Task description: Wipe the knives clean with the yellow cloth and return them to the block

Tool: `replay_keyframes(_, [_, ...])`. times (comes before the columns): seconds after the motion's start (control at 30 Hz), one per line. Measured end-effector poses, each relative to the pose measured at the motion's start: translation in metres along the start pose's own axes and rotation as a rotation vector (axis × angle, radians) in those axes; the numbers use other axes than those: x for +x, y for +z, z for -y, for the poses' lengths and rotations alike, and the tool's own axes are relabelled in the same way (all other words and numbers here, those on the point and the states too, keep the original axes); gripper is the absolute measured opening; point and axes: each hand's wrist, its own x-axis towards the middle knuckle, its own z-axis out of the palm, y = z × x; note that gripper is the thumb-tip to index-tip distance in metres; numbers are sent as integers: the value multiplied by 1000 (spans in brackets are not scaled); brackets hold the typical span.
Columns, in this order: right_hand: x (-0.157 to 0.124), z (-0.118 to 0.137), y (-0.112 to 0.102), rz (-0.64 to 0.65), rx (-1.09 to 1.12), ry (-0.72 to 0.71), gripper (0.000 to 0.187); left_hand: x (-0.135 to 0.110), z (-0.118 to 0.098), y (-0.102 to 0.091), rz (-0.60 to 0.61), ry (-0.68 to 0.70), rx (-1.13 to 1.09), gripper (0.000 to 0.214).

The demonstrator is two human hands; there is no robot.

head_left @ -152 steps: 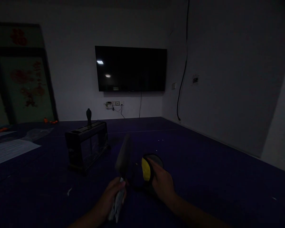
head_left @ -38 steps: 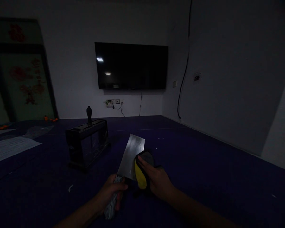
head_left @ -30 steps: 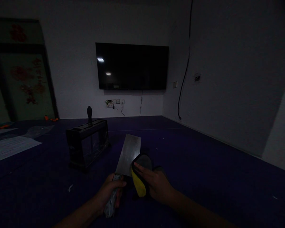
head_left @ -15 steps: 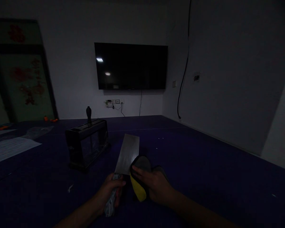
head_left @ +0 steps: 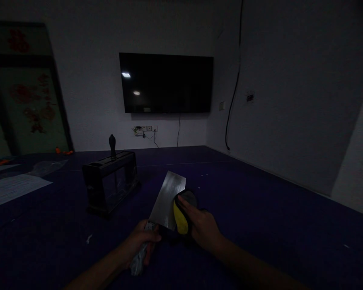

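We have a cleaver point(head_left: 168, 199) in our left hand point(head_left: 138, 243), fingers wrapped tight around its handle, and we judge it a stiff, fairly heavy tool that carries its weight forward in the wide blade. The flat steel looks smooth and probably slick, so the handle is the only sensible place to take hold; the long edge and the far corner are best kept away from our fingers. The handle looks pale and wrapped or patterned, though the dim light keeps us from telling more.

Our right hand point(head_left: 202, 229) is closed around a sponge point(head_left: 181, 213), thumb on one side and fingers curled over the other, pressing it against the right side of the blade near the handle end. We take the sponge to be light and soft, giving under the grip, with a yellow face and a dark backing.

The blade is a broad grey rectangle, tilted up and away from us, catching a dull sheen. It is held above the dark blue bench point(head_left: 260, 209), not resting on it. To the left, apart from our hands, stands a dark knife block point(head_left: 110, 181) with one black handle poking from its top.
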Motion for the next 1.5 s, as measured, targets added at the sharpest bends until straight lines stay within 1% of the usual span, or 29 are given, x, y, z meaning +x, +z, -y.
replay_keyframes(0.1, [0, -5, 2, -29, -11, 51, 94, 0, 0, -1, 2, -25, 11, 26])
replay_keyframes(0.2, [2, -9, 3, -53, -34, 101, 99, 1, 0, -1, -9, -20, 16, 26])
replay_keyframes(0.33, [4, -11, 3, -54, -65, 165, 103, 1, -1, -1, 31, -18, 33, 27])
replay_keyframes(0.43, [5, -10, 1, -48, -72, 202, 106, -1, -4, 2, 27, -33, 56, 26])
replay_keyframes(0.6, [4, -9, 1, -95, 11, 144, 107, -11, -12, 8, 11, -37, 59, 20])
replay_keyframes(0.7, [3, -10, 3, -111, 36, 128, 106, -14, -13, 9, 9, -38, 60, 19])
replay_keyframes(0.83, [3, -10, 7, -96, 56, 78, 104, -8, -7, 7, -23, -32, 50, 20])
replay_keyframes(1.0, [2, -5, 4, -38, 80, -16, 102, 1, 0, 4, -81, 16, 2, 20])
replay_keyframes(1.13, [1, -3, 2, -29, 83, -42, 100, 3, 2, 3, -78, 7, 2, 21])
replay_keyframes(1.33, [1, -4, 4, -34, -21, 28, 98, 1, 1, 2, -31, 3, 26, 24])
replay_keyframes(1.5, [0, -5, 2, -122, -56, 157, 97, -3, -2, 2, 56, -11, 83, 24])
